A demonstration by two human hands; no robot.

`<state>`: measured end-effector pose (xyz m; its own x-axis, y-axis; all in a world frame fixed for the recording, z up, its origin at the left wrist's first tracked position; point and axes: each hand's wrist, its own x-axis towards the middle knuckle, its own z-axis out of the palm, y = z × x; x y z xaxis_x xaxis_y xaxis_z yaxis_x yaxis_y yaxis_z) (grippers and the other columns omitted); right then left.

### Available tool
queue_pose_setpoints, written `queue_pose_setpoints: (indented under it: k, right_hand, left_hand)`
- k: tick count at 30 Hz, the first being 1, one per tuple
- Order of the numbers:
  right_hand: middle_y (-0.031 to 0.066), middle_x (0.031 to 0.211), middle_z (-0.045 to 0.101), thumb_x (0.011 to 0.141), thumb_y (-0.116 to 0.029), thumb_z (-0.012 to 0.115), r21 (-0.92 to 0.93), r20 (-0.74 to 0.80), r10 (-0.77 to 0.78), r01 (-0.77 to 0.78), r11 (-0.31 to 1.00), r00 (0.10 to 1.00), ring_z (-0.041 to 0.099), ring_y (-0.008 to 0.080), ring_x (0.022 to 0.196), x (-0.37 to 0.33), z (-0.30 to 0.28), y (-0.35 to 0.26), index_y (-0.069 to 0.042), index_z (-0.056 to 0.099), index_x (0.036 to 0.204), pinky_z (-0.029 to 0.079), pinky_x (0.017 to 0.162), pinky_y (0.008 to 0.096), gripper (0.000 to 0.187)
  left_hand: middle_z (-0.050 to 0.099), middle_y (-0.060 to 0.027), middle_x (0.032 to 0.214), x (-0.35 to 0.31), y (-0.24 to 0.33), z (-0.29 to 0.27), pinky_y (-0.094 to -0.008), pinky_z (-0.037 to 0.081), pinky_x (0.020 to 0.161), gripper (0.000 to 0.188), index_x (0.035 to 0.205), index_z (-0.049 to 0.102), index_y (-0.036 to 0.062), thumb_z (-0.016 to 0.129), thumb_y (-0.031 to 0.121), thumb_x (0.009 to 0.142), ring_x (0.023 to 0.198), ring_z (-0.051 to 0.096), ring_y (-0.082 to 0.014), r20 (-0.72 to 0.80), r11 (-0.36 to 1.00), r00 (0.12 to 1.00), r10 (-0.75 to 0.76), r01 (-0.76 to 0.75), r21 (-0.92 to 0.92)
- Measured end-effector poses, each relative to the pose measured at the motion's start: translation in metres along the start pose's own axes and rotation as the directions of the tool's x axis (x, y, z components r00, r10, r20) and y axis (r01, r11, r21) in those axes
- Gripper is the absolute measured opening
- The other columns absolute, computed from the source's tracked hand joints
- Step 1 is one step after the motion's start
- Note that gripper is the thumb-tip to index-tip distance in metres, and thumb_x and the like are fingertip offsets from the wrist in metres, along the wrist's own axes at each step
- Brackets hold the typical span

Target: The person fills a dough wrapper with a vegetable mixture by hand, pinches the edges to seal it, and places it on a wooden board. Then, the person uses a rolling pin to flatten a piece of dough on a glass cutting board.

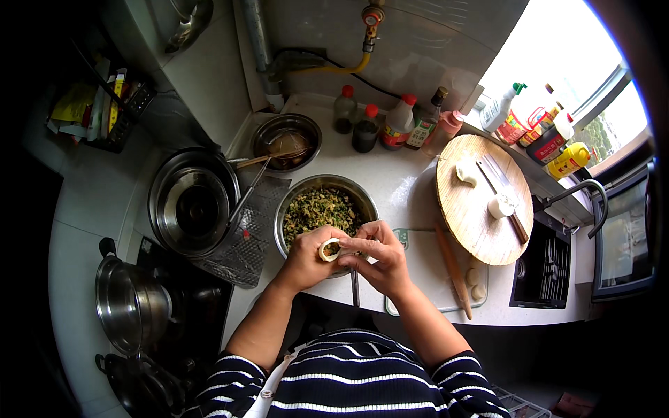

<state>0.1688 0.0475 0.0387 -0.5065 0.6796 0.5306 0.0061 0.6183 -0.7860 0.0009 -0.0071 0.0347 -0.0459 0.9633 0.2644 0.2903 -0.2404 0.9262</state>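
Note:
A cupped round dough wrapper [325, 255] with some filling inside sits in my left hand [301, 263], whose fingers curl around it. My right hand [380, 259] pinches the wrapper's right edge between thumb and fingers. Both hands are over the near rim of a steel bowl [279, 221] of chopped green and brown filling [322, 209]. A thin handle [355, 288] sticks out below the bowl. To the right, a wooden rolling pin [453, 273] lies across a pale cutting board [425, 268], beside small dough discs [475, 284].
A round wooden board [463, 216] at right holds a knife [517, 224], a white dough lump [502, 205] and a folded dough piece [466, 171]. Sauce bottles [398, 124] line the back. Steel basins [189, 202] and a bowl with chopsticks [286, 139] stand left; the sink [542, 268] is far right.

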Motion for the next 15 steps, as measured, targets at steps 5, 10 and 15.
queue_pose_setpoints:
  k: [5,10,15]
  right_hand:
    - [0.0081,0.093,0.049,0.064,-0.025,0.087,-0.048,0.09,-0.121,0.126,0.991,0.989,0.053,0.0199,0.079,0.0057,-0.0066,-0.0071,-0.008,0.072,0.093,0.046,0.068,0.0301,0.037]
    - [0.0087,0.092,0.05,0.065,-0.023,0.086,-0.085,0.116,-0.118,0.128,0.988,0.986,0.053,0.0209,0.08,0.0066,-0.0079,-0.0111,-0.008,0.071,0.096,0.046,0.068,0.0306,0.038]
    - [0.0093,0.091,0.054,0.069,-0.017,0.082,-0.049,0.063,0.003,0.0,0.999,0.998,0.052,0.0237,0.082,0.0042,-0.0091,-0.0071,-0.011,0.07,0.107,0.045,0.068,0.034,0.04]
  left_hand:
    - [0.068,-0.0105,0.084,0.0009,0.0064,0.0034,-0.0341,0.052,0.067,0.03,0.094,0.064,0.0051,0.081,0.016,0.072,0.076,0.068,-0.025,0.025,0.998,0.998,-0.05,0.048,0.047]
    - [0.067,-0.0103,0.083,-0.0015,0.0025,0.0061,-0.0341,0.051,0.066,0.03,0.093,0.064,0.0047,0.081,0.015,0.071,0.074,0.067,-0.0247,0.03,0.997,0.999,-0.04,0.038,0.062]
    - [0.067,-0.0089,0.082,-0.0033,-0.0009,0.0078,-0.0316,0.051,0.066,0.031,0.093,0.064,0.004,0.082,0.014,0.071,0.074,0.066,-0.0202,0.03,0.995,0.999,-0.04,0.042,-0.093]
